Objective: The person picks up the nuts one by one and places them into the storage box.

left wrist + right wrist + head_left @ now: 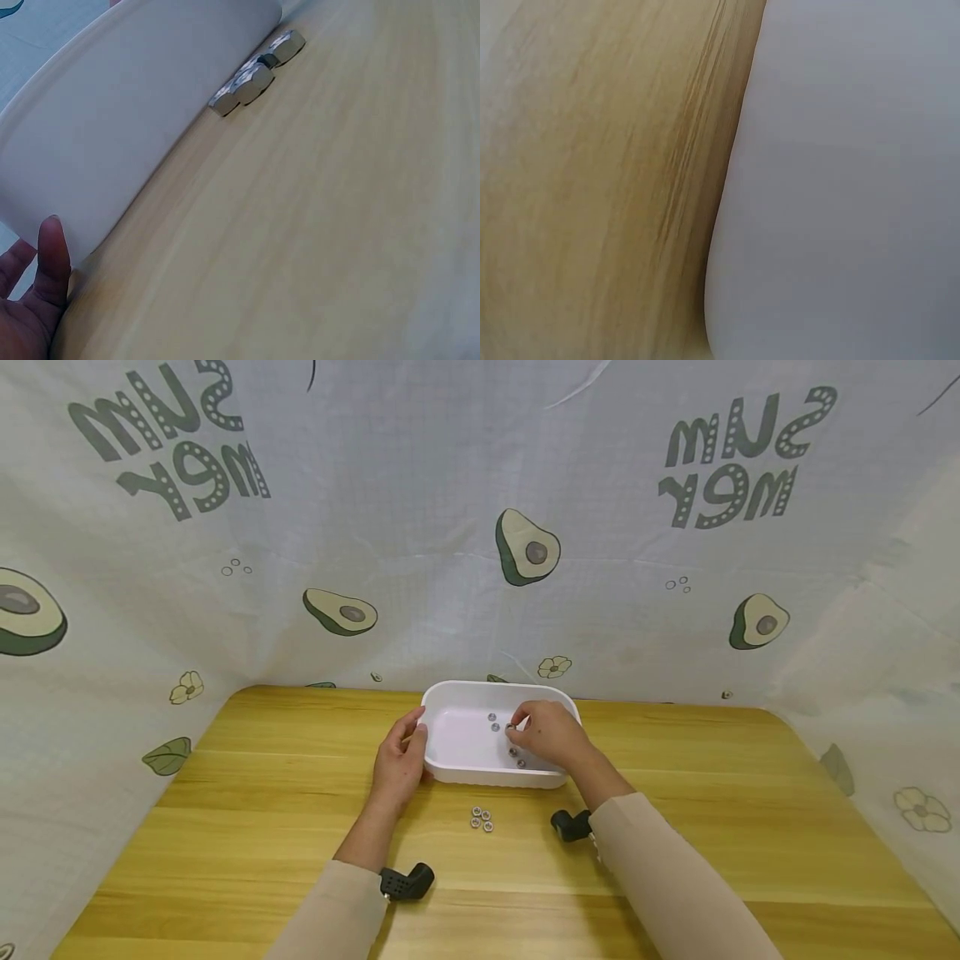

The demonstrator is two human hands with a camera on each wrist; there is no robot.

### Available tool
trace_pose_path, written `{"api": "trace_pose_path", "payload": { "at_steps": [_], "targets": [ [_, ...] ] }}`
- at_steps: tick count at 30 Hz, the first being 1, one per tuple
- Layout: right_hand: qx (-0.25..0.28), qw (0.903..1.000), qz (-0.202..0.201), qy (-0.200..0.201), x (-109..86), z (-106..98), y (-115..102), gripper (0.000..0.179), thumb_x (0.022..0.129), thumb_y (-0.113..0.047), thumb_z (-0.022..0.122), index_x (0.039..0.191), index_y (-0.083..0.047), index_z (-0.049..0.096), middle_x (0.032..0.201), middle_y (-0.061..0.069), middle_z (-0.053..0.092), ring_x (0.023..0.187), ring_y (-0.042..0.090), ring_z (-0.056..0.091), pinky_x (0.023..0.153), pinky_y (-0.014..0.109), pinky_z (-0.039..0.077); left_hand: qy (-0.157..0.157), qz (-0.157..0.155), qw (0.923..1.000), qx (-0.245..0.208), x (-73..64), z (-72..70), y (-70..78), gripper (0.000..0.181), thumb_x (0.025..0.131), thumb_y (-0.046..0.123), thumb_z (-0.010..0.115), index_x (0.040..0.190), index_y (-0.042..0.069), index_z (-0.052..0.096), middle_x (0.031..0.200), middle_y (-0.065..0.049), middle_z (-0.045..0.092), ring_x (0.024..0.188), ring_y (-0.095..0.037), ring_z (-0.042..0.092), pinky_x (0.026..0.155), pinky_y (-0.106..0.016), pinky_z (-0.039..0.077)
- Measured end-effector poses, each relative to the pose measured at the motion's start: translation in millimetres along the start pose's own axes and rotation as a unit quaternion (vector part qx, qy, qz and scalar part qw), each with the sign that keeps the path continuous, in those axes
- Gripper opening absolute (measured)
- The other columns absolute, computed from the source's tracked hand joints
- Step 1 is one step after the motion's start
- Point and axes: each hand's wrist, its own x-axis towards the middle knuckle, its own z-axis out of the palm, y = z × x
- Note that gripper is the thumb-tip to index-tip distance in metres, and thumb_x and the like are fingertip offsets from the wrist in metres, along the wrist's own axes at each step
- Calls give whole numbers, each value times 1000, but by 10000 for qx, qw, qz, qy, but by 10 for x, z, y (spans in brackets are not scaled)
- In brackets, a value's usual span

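While the Left Hand (397,766) Is Resting Against the Tray (459,735), the Right Hand (555,735) Is Pinching a Nut (511,727)

As the white tray is sitting on the wooden table (285,802) near its far edge, the left hand is touching the outside of the tray's left end. Its thumb and fingers are lying apart against the wall – spread, not closing round it. The left wrist view is showing the thumb standing upright against the outer wall near the corner.

The right hand is reaching over the tray's right half. Its thumb and fingertips are coming together on one small metal nut, leaving only the width of the part between them. Whether that nut is touching the tray floor, one cannot tell. Four loose nuts (492,717) are lying on the floor of the tray around the fingertips: two just beyond, towards the far wall, and two nearer the front wall.

Four more nuts (486,815) are lying in a close cluster on the table, in front of the tray and apart from it. The right wrist view is showing only the table and the tray's pale outer wall.

Both forearms are wearing beige sleeves (330,910), with black wrist cameras (408,883) projecting inward. A white cloth (420,468) – printed with avocados, flowers and mirrored lettering – is hanging behind the table.
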Motion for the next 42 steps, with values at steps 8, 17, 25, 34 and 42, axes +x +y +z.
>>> {"api": "trace_pose_path", "payload": {
  "at_steps": [8,17,25,34,42],
  "targets": [
    [85,9998,158,-120,-20,-8,-10,28,95,-35,71,110,-12,72,88,3,69,79,19,59,68,29,47,-36,0,10000,-60,3,3,-8,41,106,31,51,146,24,57,139,-14,58,84,-19,60,54,-23,51],
    [355,9992,169,12,-54,-19,-12,26,100,-34,64,112,-12,71,81,3,66,72,18,57,61,28,45,1,-13,10000,-1,-21,12,18,39,106,32,51,144,26,58,136,-12,59,83,-19,60,54,-23,52],
    [399,9990,-68,177,-108,-47,-43,25,100,-34,62,111,-13,71,81,3,64,72,18,56,61,29,46,0,-43,10000,14,-10,11,17,40,106,31,51,145,26,57,137,-13,58,86,-21,61,55,-23,52],
    [520,9980,-267,231,-265,-81,-161,22,99,-32,63,110,-15,71,76,3,61,68,18,54,59,28,44,-6,-8,10000,-29,-10,-1,7,40,106,31,51,146,24,57,137,-15,58,80,-17,60,54,-23,52],
    [648,9961,-552,220,-433,-115,-266,20,99,-31,64,107,-15,72,71,1,61,62,17,53,54,28,44,-31,11,10000,-53,-5,-1,3,40,106,31,51,146,25,57,136,-15,58,77,-16,59,53,-23,51]
  ]
}}
